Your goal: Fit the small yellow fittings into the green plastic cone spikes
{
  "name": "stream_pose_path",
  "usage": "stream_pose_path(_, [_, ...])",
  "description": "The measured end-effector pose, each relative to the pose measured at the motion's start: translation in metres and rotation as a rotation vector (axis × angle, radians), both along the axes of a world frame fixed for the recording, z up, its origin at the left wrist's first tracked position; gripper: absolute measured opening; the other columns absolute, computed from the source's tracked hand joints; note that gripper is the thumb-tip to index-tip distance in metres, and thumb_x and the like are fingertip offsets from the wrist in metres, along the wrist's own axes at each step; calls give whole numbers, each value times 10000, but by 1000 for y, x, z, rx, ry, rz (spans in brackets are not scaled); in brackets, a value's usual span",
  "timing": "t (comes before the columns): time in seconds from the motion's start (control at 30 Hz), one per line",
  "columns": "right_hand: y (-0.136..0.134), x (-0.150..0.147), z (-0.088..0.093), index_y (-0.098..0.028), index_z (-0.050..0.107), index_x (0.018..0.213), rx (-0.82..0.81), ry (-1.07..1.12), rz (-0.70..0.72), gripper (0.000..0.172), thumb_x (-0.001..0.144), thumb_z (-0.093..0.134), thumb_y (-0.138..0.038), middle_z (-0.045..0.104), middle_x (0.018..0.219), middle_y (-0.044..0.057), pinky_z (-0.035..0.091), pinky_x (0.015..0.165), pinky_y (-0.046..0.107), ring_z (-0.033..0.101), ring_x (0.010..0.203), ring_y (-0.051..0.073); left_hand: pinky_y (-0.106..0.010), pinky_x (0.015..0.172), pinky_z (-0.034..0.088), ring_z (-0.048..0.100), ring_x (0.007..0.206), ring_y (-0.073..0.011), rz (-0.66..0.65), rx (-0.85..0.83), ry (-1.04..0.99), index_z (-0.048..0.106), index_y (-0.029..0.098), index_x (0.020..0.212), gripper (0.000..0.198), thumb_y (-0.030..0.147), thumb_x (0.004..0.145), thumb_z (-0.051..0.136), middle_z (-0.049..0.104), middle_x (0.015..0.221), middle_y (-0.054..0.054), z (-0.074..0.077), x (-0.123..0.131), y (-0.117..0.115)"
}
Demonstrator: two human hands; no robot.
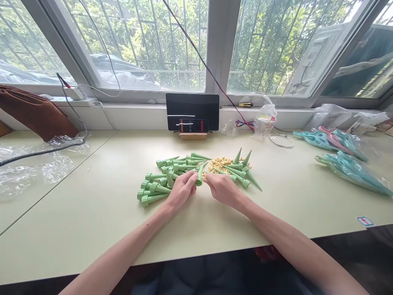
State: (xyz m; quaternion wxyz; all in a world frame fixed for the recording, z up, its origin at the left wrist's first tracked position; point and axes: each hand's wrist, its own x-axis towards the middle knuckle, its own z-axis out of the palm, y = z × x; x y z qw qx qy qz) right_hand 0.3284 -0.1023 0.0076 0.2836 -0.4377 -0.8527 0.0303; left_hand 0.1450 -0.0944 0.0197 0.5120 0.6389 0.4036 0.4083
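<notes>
My left hand (pixel 181 189) is closed round a hollow green plastic spike (pixel 199 175), its point tilted up and away and its wide open end toward me. Close to that open end, my right hand (pixel 223 188) has its fingers pinched together; what they hold, if anything, is too small to make out. Many green spikes with ribbed caps (pixel 153 199) lie heaped beyond and left of my left hand. Past my right hand is a pile of small yellow pieces (pixel 219 163), with several more green spikes (pixel 241 171) on and beside it.
A tablet (pixel 193 102) and a phone (pixel 193 125) stand on a brown holder (pixel 193 136) at the back. Teal plastic hangers (pixel 356 170) lie on the right of the table (pixel 101 229). Crumpled clear wrap (pixel 57 166), a black cable (pixel 46 151) and a brown bag (pixel 39 110) are left.
</notes>
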Motion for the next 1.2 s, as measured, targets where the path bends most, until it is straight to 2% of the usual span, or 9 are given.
stream_pose_path(0.27, [-1, 2, -1, -220, 338, 753, -38, 38, 35, 252, 1003, 369, -215, 354, 609, -39, 219, 514, 251, 269, 515, 122, -234, 511, 387, 448, 464, -101, -63, 86, 100, 601, 166, 872, 310, 444, 944, 484, 457, 527, 54, 1, -6, 1])
stream_pose_path(0.4, [1, 3, -2, -219, 369, 775, -70, 73, 43, 222, 997, 387, -212, 383, 610, -36, 231, 518, 247, 300, 510, 122, -229, 500, 398, 455, 479, -100, -96, 83, 69, 649, 159, 1070, 331, 434, 928, 532, 461, 547, 51, 1, -8, 3])
stream_pose_path(0.53, [2, 4, -2, -218, 390, 798, -105, 118, 47, 193, 991, 381, -211, 417, 629, -27, 249, 532, 248, 330, 520, 126, -213, 453, 428, 478, 513, -83, -121, 102, 20, 667, 173, 1155, 366, 425, 910, 564, 535, 740, -2, -1, -7, 5])
stream_pose_path(0.77, [2, 4, -2, -225, 305, 724, -203, 251, 67, 264, 980, 362, -247, 320, 600, -51, 240, 528, 259, 260, 518, 121, -193, 426, 494, 540, 595, -83, -141, 164, 34, 691, 217, 1189, 341, 377, 915, 566, 523, 948, -50, -3, -7, 7])
stream_pose_path(0.83, [2, 2, -1, -221, 312, 710, -251, 339, 92, 278, 980, 363, -266, 337, 600, -48, 257, 535, 258, 283, 530, 119, -199, 426, 512, 560, 614, -88, -149, 158, 28, 683, 228, 1207, 343, 367, 918, 560, 522, 1009, -62, -2, -7, 7])
stream_pose_path(0.93, [1, 0, 1, -214, 357, 689, -447, 539, 141, 325, 986, 386, -344, 359, 589, -47, 287, 520, 250, 321, 520, 109, -210, 444, 534, 588, 639, -97, -173, 148, -6, 671, 240, 1225, 343, 351, 924, 549, 513, 1047, -67, -1, -7, 7])
stream_pose_path(1.07, [1, 1, 6, -222, 351, 685, -932, 863, 304, 408, 961, 467, -500, 219, 561, -93, 204, 410, 217, 167, 442, 71, -212, 478, 541, 614, 662, -101, -210, 141, -34, 664, 246, 1231, 336, 321, 933, 528, 509, 1056, -67, 0, -7, 8])
stream_pose_path(1.2, [2, 8, 13, -203, 416, 695, -1218, 967, 440, 410, 926, 562, -508, 204, 512, -112, 155, 394, 194, 166, 425, 58, -215, 482, 541, 623, 672, -106, -230, 140, -35, 671, 249, 1220, 334, 290, 928, 513, 513, 1076, -76, -1, -7, 9])
